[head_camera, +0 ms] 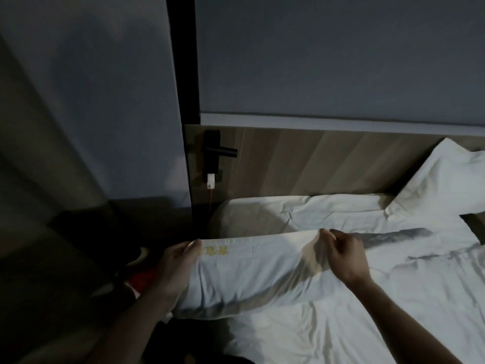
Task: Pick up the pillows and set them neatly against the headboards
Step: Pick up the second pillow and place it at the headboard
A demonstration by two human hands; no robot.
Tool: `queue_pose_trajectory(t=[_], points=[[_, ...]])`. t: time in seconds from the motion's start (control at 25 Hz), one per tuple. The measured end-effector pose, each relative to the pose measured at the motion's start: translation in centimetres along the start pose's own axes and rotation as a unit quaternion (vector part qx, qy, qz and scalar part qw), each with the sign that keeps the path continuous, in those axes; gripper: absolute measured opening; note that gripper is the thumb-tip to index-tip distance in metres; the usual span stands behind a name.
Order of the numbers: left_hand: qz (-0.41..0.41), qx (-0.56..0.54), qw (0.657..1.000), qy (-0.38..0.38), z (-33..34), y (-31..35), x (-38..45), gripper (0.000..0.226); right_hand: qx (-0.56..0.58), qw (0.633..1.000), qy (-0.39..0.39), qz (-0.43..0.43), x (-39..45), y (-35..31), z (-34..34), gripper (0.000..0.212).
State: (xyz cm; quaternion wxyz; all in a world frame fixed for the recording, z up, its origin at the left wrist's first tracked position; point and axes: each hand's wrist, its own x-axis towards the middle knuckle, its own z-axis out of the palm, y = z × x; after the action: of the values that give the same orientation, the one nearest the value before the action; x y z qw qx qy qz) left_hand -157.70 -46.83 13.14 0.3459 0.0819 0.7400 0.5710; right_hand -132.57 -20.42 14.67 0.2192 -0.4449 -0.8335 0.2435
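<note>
Dim room, rumpled white bed [367,324]. Left hand [174,269] and right hand [343,256] each pinch the pillow [249,274] stretched sideways between them; headboard [328,164] lies straight beyond both hands.

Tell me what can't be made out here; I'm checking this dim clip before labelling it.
Head view only:
- Second pillow: right part cut off by the frame edge.
- Yellow lettering on the held pillow: too blurred to read.
- Floor items beside the left hand: lost in darkness.
- Right hand: fingertips buried in fabric.
</note>
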Motion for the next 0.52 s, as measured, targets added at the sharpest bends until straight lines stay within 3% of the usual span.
queue_pose_trajectory(t=[0.28,0.4,0.52], points=[[0.041,0.027,0.999,0.019,3.3,-3.1,9.8,0.030,0.049,0.996,-0.002,0.070,6.5,3.8,9.6,0.055],[0.078,-0.004,0.996,0.043,3.8,-5.0,13.7,0.027,0.030,0.999,-0.018,0.030,9.3,5.1,13.7,0.054],[0.179,0.006,0.982,0.061,4.1,-6.2,17.6,0.030,0.009,0.999,-0.038,-0.037,13.1,7.2,17.1,0.058]])
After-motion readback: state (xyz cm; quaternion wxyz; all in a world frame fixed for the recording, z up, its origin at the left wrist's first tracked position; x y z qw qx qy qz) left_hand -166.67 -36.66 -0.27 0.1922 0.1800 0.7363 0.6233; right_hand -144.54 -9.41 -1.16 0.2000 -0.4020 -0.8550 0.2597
